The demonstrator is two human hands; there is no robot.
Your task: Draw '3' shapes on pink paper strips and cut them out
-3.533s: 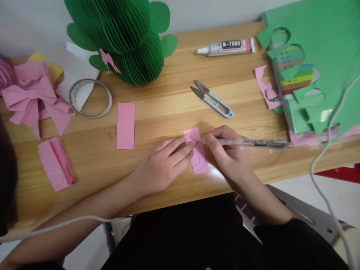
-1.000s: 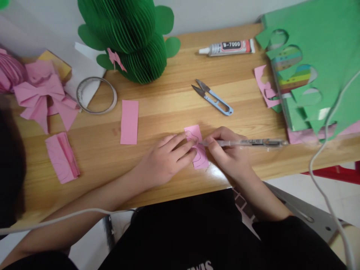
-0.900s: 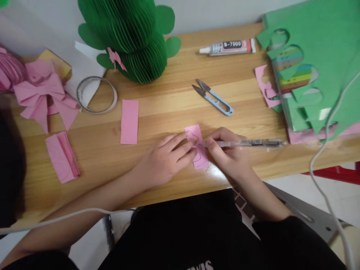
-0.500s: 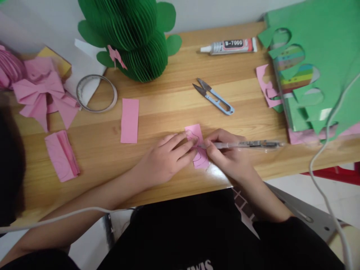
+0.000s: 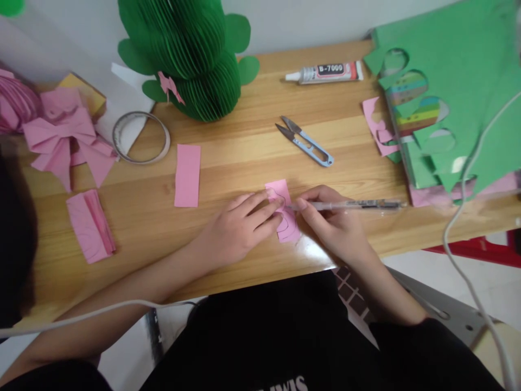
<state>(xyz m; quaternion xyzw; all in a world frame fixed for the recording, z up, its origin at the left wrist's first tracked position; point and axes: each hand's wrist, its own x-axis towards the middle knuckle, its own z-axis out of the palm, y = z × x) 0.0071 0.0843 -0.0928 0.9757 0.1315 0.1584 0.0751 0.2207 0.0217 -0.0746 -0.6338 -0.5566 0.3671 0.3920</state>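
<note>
A small pink paper strip (image 5: 290, 231) with curved pen lines lies on the wooden table near its front edge. My left hand (image 5: 240, 225) rests flat on the strip's left side, fingers stretched out and pressing it down. In my right hand (image 5: 331, 220) is a clear pen (image 5: 358, 205), held between thumb and fingers, its tip at the strip's right edge near the middle. Left of my hands lies a plain pink paper rectangle (image 5: 188, 175). Farther left is a folded pink paper stack (image 5: 90, 225) with curved lines on top.
Blue thread snips (image 5: 307, 144) and a glue tube (image 5: 325, 73) lie beyond my hands. A green honeycomb paper piece (image 5: 195, 65) stands at the back, near a tape roll (image 5: 161, 149) and a pink paper bow (image 5: 67, 136). Green sheets (image 5: 456, 70) are stacked at right; a white cable (image 5: 468, 179) crosses them.
The camera view has shifted slightly, moving the background a little. Both hands stay at the strip; the pen tip sits slightly higher against it, and the pen is still held.
</note>
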